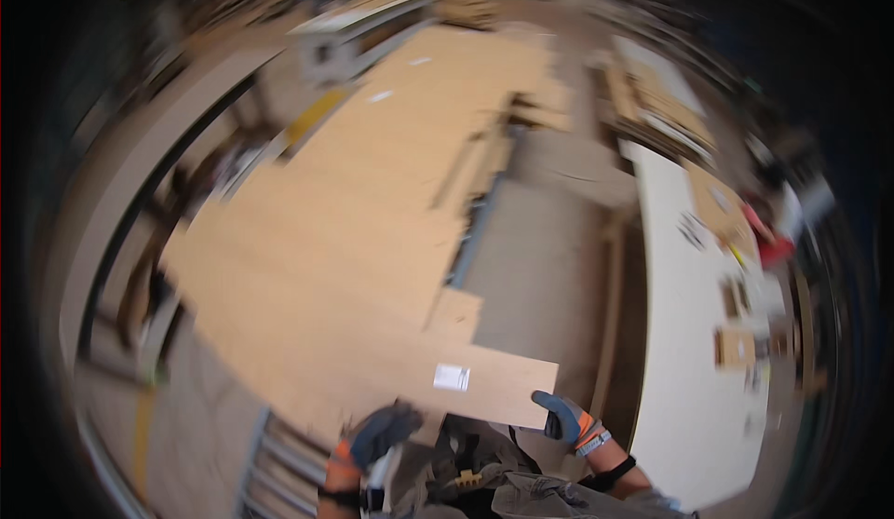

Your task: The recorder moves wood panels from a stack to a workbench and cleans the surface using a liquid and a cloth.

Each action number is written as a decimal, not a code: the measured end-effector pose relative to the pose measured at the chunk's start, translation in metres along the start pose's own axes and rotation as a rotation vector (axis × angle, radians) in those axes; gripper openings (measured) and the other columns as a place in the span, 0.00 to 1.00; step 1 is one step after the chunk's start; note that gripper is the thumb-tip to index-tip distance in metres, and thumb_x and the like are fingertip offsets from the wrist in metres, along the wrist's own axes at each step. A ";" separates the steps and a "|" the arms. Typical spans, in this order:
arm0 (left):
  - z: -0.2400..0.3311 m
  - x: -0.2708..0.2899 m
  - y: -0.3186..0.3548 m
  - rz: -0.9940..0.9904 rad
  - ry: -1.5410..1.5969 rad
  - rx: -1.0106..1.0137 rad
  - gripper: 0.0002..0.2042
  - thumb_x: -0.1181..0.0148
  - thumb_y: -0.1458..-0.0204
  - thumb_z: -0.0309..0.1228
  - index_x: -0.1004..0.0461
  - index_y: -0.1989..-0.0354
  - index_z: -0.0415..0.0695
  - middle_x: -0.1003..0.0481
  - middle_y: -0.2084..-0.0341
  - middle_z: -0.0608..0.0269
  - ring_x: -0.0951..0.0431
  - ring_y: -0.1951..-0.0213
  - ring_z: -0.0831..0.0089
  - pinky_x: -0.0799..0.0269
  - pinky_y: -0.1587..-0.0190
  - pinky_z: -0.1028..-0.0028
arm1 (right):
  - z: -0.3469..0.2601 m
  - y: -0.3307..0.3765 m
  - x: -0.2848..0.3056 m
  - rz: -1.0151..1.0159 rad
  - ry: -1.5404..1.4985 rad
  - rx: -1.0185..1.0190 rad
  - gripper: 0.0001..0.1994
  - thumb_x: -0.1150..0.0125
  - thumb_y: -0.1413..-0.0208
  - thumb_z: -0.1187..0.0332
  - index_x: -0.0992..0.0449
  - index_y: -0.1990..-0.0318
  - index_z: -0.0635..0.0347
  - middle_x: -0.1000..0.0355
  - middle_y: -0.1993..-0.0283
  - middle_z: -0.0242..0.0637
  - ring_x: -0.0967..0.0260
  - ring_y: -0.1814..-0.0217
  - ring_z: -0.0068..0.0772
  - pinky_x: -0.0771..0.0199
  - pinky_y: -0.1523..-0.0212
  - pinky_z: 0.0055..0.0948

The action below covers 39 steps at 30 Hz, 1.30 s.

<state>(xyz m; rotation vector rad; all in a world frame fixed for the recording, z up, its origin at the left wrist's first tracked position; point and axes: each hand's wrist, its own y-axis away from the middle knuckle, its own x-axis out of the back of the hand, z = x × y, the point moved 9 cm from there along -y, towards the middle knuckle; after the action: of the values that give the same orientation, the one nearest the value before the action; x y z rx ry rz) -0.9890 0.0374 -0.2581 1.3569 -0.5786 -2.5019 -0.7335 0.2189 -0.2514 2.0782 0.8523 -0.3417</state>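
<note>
A light wooden panel [507,390] with a white label [452,377] lies across in front of my body. My right hand [562,418], in a grey-blue glove with an orange cuff, is closed on its right end, the thumb on top and the other fingers hidden below. My left hand [384,429], gloved alike, is at the panel's near edge further left. Its fingers look curled against that edge, though motion blurs them. Behind the labelled panel spread large sheets of the same light wood [345,212], and their joins are hard to make out.
To the right stands a long white table [689,333] with a small cardboard box [735,348] and loose items on it. Further back are stacked boards [652,100]. A roller conveyor [279,463] is at lower left. A person in red [768,240] is at the far right.
</note>
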 end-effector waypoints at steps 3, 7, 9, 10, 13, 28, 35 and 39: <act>-0.003 0.042 0.029 0.016 0.002 -0.026 0.27 0.55 0.39 0.44 0.39 0.40 0.33 0.32 0.45 0.43 0.31 0.43 0.54 0.35 0.41 0.60 | 0.026 0.024 0.024 0.159 -0.100 -0.050 0.28 0.51 0.38 0.54 0.42 0.38 0.66 0.35 0.42 0.43 0.34 0.42 0.34 0.32 0.43 0.32; 0.008 -0.008 0.025 0.381 0.083 0.242 0.20 0.56 0.38 0.43 0.33 0.49 0.39 0.22 0.66 0.56 0.22 0.67 0.59 0.28 0.60 0.62 | 0.024 0.066 0.074 0.557 1.084 0.737 0.37 0.51 0.45 0.39 0.37 0.40 0.64 0.29 0.50 0.46 0.29 0.52 0.35 0.31 0.46 0.35; 0.000 -0.026 0.014 -0.116 -0.172 0.275 0.32 0.58 0.40 0.52 0.42 0.38 0.34 0.36 0.42 0.43 0.34 0.41 0.56 0.38 0.38 0.64 | 0.058 0.062 0.097 0.784 0.244 0.064 0.39 0.54 0.46 0.35 0.29 0.48 0.69 0.27 0.58 0.51 0.27 0.57 0.38 0.30 0.49 0.35; -0.005 -0.016 0.013 -0.106 -0.237 0.296 0.34 0.60 0.41 0.55 0.42 0.38 0.34 0.37 0.41 0.44 0.35 0.40 0.58 0.38 0.38 0.65 | 0.072 0.053 0.099 0.772 0.235 0.061 0.39 0.54 0.46 0.35 0.29 0.48 0.69 0.27 0.58 0.51 0.27 0.57 0.38 0.30 0.49 0.35; -0.020 0.014 -0.004 -0.064 -0.153 0.384 0.36 0.60 0.41 0.56 0.45 0.37 0.35 0.37 0.40 0.46 0.36 0.39 0.58 0.40 0.38 0.64 | 0.084 0.090 0.143 1.128 0.521 0.125 0.41 0.56 0.47 0.32 0.25 0.58 0.73 0.26 0.65 0.53 0.27 0.59 0.42 0.30 0.54 0.33; 0.025 0.040 0.001 0.040 0.047 -0.239 0.24 0.48 0.42 0.39 0.41 0.41 0.39 0.35 0.44 0.51 0.33 0.43 0.63 0.37 0.40 0.62 | 0.070 0.207 0.072 1.336 0.571 0.065 0.37 0.57 0.42 0.38 0.25 0.63 0.74 0.26 0.73 0.49 0.30 0.67 0.33 0.31 0.61 0.35; 0.070 0.055 0.011 0.134 -0.370 -0.427 0.27 0.58 0.39 0.50 0.41 0.39 0.42 0.38 0.41 0.53 0.35 0.42 0.60 0.36 0.41 0.57 | 0.069 0.227 0.079 1.299 0.504 0.169 0.36 0.55 0.44 0.37 0.26 0.76 0.69 0.30 0.77 0.53 0.33 0.73 0.44 0.33 0.66 0.37; 0.052 0.004 0.008 0.185 -0.471 -0.425 0.28 0.58 0.39 0.50 0.41 0.39 0.41 0.38 0.40 0.53 0.35 0.42 0.60 0.36 0.41 0.58 | 0.067 0.289 0.110 1.350 0.432 0.360 0.36 0.54 0.45 0.36 0.26 0.77 0.69 0.31 0.80 0.49 0.34 0.76 0.41 0.34 0.67 0.37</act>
<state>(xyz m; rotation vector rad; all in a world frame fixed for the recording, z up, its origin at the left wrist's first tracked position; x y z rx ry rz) -1.0350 0.0405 -0.2321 0.5430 -0.2138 -2.5905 -0.4527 0.0958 -0.1736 2.5894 -0.5540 0.7453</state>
